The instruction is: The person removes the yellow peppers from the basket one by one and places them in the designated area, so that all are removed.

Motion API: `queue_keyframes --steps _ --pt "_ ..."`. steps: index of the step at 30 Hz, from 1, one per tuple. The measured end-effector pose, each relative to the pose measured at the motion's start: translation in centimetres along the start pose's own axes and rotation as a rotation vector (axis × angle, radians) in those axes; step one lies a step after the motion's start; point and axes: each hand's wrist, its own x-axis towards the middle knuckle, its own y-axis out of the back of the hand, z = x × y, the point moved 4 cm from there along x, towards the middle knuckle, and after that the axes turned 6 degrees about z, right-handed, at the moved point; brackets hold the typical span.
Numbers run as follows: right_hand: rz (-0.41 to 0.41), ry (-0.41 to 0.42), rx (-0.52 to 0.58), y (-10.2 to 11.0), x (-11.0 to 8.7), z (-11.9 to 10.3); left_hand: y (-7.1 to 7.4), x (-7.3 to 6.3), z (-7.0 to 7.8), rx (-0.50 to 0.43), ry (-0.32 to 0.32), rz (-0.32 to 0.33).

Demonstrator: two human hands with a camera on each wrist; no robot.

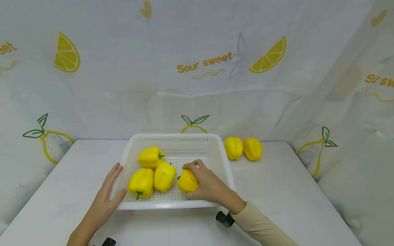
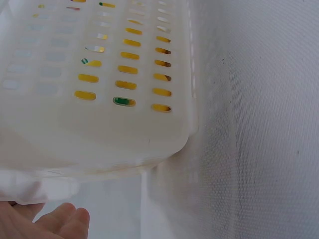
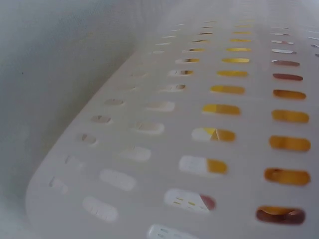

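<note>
My right hand [image 1: 210, 186] reaches over the front right of a white slotted plastic basket [image 1: 166, 205] and grips a yellow bell pepper [image 1: 187, 181], thumb in front and fingers curled behind. Inside, to the left, three more peppers cluster: one behind [image 1: 150, 157], one in the middle [image 1: 164, 177] and one at the front left [image 1: 141, 182]. My left hand [image 1: 104, 200] rests at the basket's left rim with its fingers fairly straight. The left wrist view has those fingertips [image 2: 75, 221] beside the rim. Yellow and a bit of green show through the basket wall [image 3: 149, 114] slots.
Two more yellow peppers stand on the white table [image 1: 277, 191] just beyond the basket's back right corner, one nearer [image 1: 233, 148] and one farther right [image 1: 252, 149]. A white curtain [image 1: 123, 85] with lemon prints hangs behind the table and along its sides.
</note>
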Motion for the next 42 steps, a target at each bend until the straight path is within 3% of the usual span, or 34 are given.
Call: queue_keyframes --steps 8,16,32,42 --pt "0.013 0.045 0.016 0.06 -0.01 -0.03 -0.03 0.04 0.01 0.008 -0.006 0.002" --pt "0.015 0.006 -0.007 0.02 -0.03 -0.06 -0.01 0.01 -0.03 0.007 -0.004 0.002" --pt "0.125 0.061 0.095 0.37 -0.11 -0.17 0.00 -0.06 -0.08 0.016 -0.019 0.006" --pt "0.181 0.057 0.124 0.78 -0.11 -0.26 0.02 0.04 0.05 -0.010 0.008 -0.003"
